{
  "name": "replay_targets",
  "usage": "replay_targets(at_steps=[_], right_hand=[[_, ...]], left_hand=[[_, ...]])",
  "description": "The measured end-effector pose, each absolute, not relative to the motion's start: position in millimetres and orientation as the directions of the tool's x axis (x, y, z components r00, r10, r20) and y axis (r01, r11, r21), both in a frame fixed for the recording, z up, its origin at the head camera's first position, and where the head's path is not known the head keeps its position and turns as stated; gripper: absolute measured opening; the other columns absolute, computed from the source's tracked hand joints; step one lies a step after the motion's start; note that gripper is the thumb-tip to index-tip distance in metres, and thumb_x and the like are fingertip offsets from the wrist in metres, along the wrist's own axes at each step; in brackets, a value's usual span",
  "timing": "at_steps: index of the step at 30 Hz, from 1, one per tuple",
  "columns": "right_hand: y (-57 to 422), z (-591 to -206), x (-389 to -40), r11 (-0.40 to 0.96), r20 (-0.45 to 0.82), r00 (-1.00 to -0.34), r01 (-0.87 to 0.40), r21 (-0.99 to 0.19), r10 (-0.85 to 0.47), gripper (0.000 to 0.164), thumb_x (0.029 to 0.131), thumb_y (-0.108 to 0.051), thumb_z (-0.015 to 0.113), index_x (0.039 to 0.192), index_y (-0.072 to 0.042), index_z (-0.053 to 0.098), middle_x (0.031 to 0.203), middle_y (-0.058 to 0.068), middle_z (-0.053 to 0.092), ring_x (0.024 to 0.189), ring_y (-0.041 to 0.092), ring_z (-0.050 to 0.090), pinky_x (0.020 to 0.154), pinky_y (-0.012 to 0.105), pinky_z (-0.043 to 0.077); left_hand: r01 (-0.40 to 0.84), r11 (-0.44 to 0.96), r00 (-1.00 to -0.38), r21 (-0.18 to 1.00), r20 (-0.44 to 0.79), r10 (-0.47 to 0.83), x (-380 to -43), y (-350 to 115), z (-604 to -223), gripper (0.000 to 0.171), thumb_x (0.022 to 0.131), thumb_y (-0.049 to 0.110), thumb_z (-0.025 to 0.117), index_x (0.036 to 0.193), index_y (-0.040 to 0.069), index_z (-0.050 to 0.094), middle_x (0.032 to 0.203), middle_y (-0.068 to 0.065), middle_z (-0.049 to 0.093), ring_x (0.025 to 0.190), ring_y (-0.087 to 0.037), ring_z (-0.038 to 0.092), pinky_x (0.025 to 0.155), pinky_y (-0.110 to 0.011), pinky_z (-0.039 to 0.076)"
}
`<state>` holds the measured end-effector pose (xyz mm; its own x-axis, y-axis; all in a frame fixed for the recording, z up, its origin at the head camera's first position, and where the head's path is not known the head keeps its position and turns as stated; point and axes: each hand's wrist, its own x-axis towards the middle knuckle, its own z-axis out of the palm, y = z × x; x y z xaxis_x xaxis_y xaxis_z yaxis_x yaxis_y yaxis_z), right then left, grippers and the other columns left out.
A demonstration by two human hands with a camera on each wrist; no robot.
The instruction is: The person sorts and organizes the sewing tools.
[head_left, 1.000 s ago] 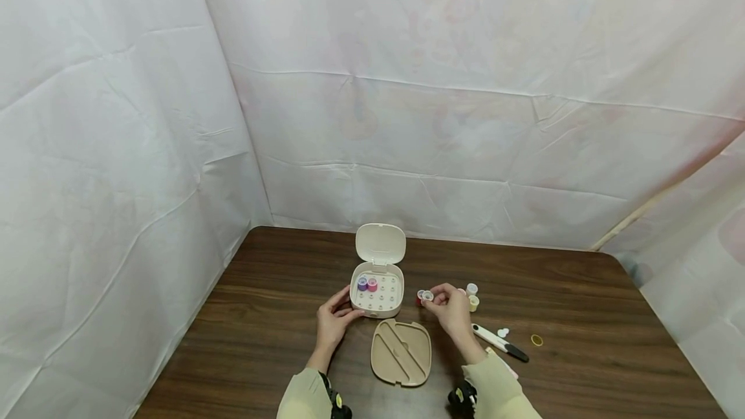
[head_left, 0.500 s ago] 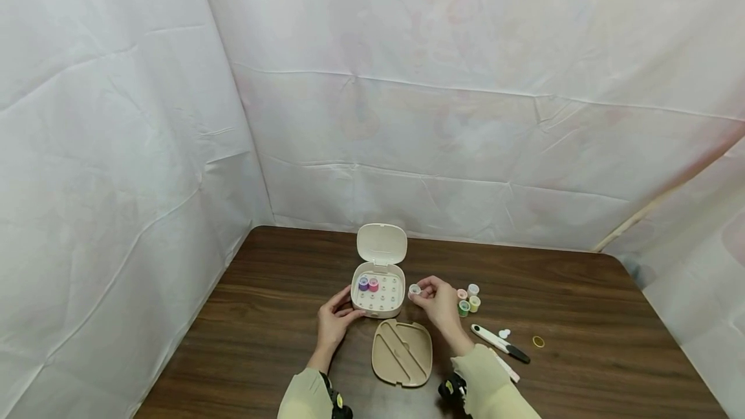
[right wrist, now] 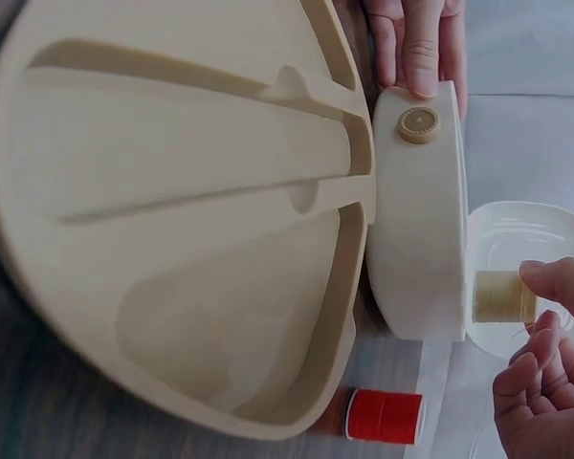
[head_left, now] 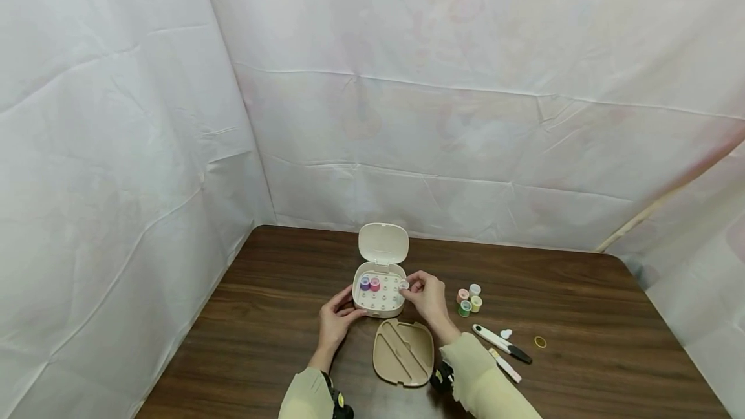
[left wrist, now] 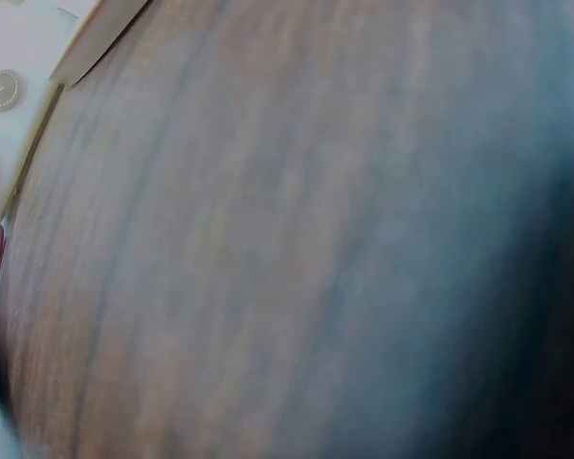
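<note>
A cream sewing box [head_left: 378, 313] stands with its lid [head_left: 383, 243] up. Inside, a purple thread spool [head_left: 365, 284] and a pink thread spool [head_left: 375, 284] sit at the left among rows of small pegs. My left hand [head_left: 334, 322] holds the box's front left corner, thumb on the front wall. Between thumb and fingers, my right hand [head_left: 427, 296] pinches a cream thread spool [right wrist: 502, 296] over the box's right side. A red thread spool [right wrist: 385, 416] stands by the box's right front in the right wrist view, hidden behind the right hand in the head view.
A tan tray [head_left: 387, 364] with grooves lies in front of the box. To the right are a green spool [head_left: 465, 308], several other spools, a white-and-black tool [head_left: 502, 343], a pink-and-yellow stick [head_left: 505, 366], small white pieces [head_left: 506, 333] and a yellow ring [head_left: 540, 342].
My right hand has carried the cream spool leftward from beside the red spool to over the box's right side. The left hand has stayed on the box.
</note>
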<state>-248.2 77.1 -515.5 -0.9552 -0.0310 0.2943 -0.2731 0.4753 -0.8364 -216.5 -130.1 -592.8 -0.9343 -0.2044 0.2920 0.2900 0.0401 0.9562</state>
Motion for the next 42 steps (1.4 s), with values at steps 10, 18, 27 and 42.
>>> replay_targets(at_steps=[10,18,27,42], right_hand=[[63,-519,-259,0.509,0.320,-0.946,-0.303,-0.806,-0.058,0.018,0.064,-0.003,0.077,0.076,-0.001,0.065,0.052,0.000,0.048,0.047,0.009,0.042,0.042,0.018,0.035],[55,-521,-265,0.529,0.345,-0.935,-0.336,-0.779,-0.086,0.017,0.064,-0.003,0.078,0.076,0.000,0.066,0.050,0.001,0.047,0.045,0.005,0.038,0.039,0.018,0.033],[52,-527,-268,0.574,0.214,-0.975,-0.213,-0.790,-0.068,0.019,0.068,-0.012,0.077,0.084,-0.005,0.068,0.053,-0.002,0.045,0.045,0.007,0.037,0.033,0.019,0.026],[46,-534,-279,0.675,0.191,-0.977,-0.206,-0.708,-0.098,0.024,0.066,-0.018,0.079,0.087,-0.010,0.071,0.054,-0.003,0.044,0.049,0.010,0.039,0.040,0.023,0.032]], left_hand=[[0.317,0.013,-0.931,0.948,0.314,-0.185,-209,-126,-573,0.058,0.061,-0.016,0.071,0.115,-0.016,0.050,0.106,-0.036,0.052,0.092,-0.049,0.051,0.071,-0.048,0.050],[0.293,0.001,-0.944,0.956,0.289,-0.162,-204,-126,-564,0.058,0.063,-0.016,0.070,0.117,-0.015,0.048,0.109,-0.036,0.050,0.096,-0.050,0.048,0.075,-0.055,0.046],[0.322,0.006,-0.935,0.947,0.319,-0.156,-205,-126,-567,0.057,0.063,-0.017,0.070,0.116,-0.017,0.048,0.108,-0.037,0.050,0.094,-0.051,0.049,0.073,-0.055,0.046],[0.284,-0.008,-0.946,0.959,0.279,-0.164,-205,-126,-566,0.060,0.063,-0.014,0.072,0.118,-0.014,0.049,0.110,-0.034,0.051,0.096,-0.049,0.049,0.075,-0.054,0.046]])
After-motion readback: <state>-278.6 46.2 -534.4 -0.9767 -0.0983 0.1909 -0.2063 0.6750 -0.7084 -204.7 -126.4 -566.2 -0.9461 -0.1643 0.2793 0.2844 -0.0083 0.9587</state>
